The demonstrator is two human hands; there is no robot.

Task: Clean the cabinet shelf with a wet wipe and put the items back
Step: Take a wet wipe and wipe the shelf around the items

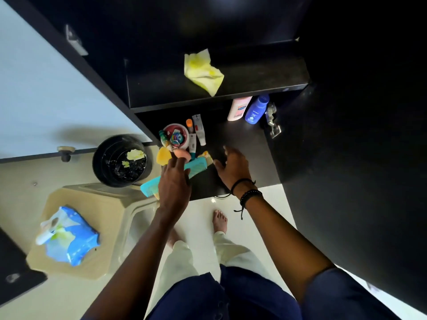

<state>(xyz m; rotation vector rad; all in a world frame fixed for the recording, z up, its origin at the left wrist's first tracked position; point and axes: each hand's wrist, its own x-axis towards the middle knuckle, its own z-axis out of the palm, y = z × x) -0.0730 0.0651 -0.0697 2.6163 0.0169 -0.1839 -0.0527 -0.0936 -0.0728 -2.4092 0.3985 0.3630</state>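
The black cabinet fills the upper and right of the frame, with its pale door swung open at the upper left. Its upper shelf carries only the crumpled yellow wet wipe, lying near the front edge at top centre. The lower shelf below it holds the toiletries. A beige stool stands at the lower left with a blue wipe pack on it. A black bin just above the stool holds used yellow wipes.

In the centre, the left hand lies over a teal comb, which sticks out past the shelf's front edge. Whether its fingers grip the comb cannot be told. The right hand, just beside it, hovers over the lower shelf with fingers spread and holding nothing.

A pink bottle and a blue bottle stand together at the back of the lower shelf. A red bowl of small items and several tubes cluster near the comb.
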